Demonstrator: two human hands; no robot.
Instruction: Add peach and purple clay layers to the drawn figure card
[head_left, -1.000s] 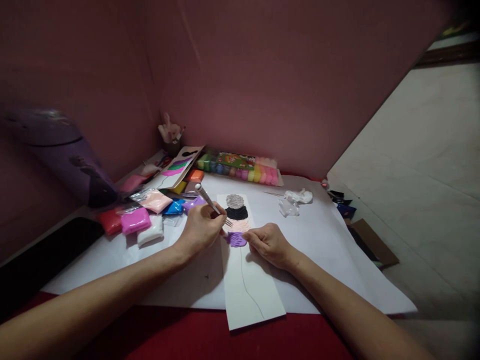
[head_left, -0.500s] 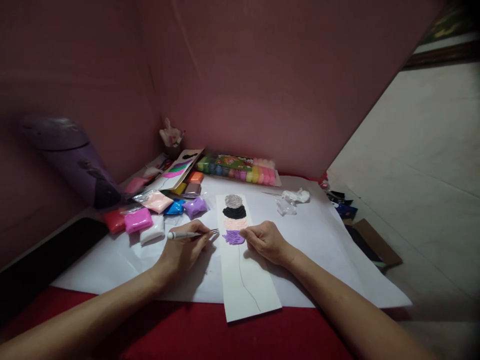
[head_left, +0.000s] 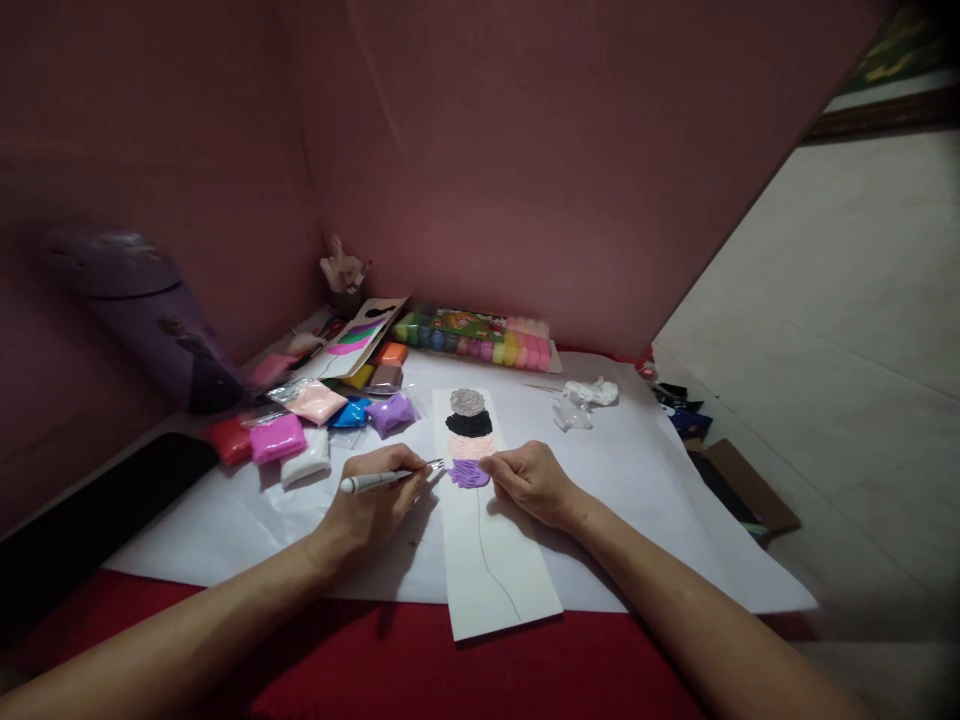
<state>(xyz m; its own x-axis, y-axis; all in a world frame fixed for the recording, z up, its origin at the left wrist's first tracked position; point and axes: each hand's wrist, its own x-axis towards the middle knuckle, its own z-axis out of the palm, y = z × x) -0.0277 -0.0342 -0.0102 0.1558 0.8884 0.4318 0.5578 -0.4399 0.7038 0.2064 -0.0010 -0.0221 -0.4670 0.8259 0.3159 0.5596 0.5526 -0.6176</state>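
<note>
My left hand (head_left: 376,492) is closed round the pale patterned handle of a small fork (head_left: 375,480). Its tines point right, at the left edge of a purple clay patch (head_left: 469,473). My right hand (head_left: 534,483) is curled over the right side of the white card (head_left: 506,580), thumb and forefinger together at the purple patch's right edge; whether something is pinched there is hidden. Above the purple lie textured patches of peach clay (head_left: 471,446), black clay (head_left: 469,424) and grey clay (head_left: 467,401). A thin curved line runs down the lower card.
Several bagged clay packs (head_left: 277,438) lie left, near a second coloured card (head_left: 360,337). A clay set (head_left: 472,338) stands at the wall. White crumpled material (head_left: 591,393) lies right. A purple bottle (head_left: 150,320) and a dark slab (head_left: 97,510) are far left.
The fork and my left hand have shifted slightly right, bringing the tines closer to the purple clay, and the handle's rear end sits lower. My right hand stays nearly in place.
</note>
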